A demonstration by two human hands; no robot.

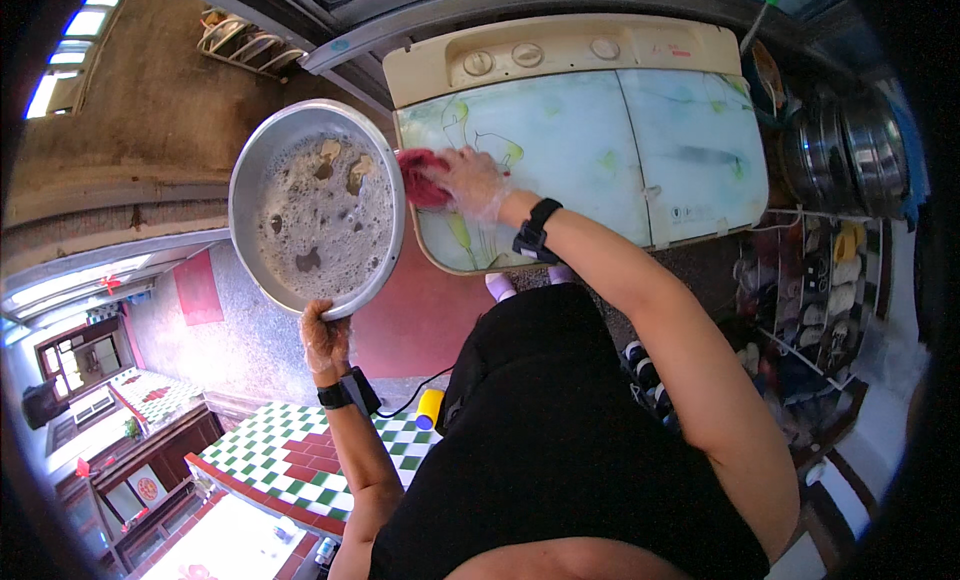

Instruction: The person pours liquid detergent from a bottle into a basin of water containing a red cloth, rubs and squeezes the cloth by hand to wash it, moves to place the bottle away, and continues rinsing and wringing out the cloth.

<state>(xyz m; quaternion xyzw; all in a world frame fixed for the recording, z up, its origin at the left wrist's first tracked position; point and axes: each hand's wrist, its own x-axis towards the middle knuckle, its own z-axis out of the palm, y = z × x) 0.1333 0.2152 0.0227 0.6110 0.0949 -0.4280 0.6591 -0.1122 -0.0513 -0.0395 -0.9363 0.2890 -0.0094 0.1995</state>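
My left hand (327, 340), in a clear plastic glove, grips the near rim of a round metal basin (247, 227). Greyish, foamy water (322, 227) fills much of the basin. A red cloth (424, 176) is bunched under the fingers of my right hand (474, 181), which also wears a clear glove and looks slightly blurred. Cloth and hand are over the left part of the washing machine's lid, close beside the basin's right rim. The twin-tub washing machine (555, 130) has a pale, flower-patterned top with both lids down. Three knobs line its back panel (562, 51).
Dark window framing (480, 17) runs behind the machine. Stacked metal pots (844, 156) stand to its right, above a rack of shoes (817, 295). A yellow cylinder with a blue end (429, 409) is by my left side, near a cable. Green-and-white tiles (262, 437) cover a surface at lower left.
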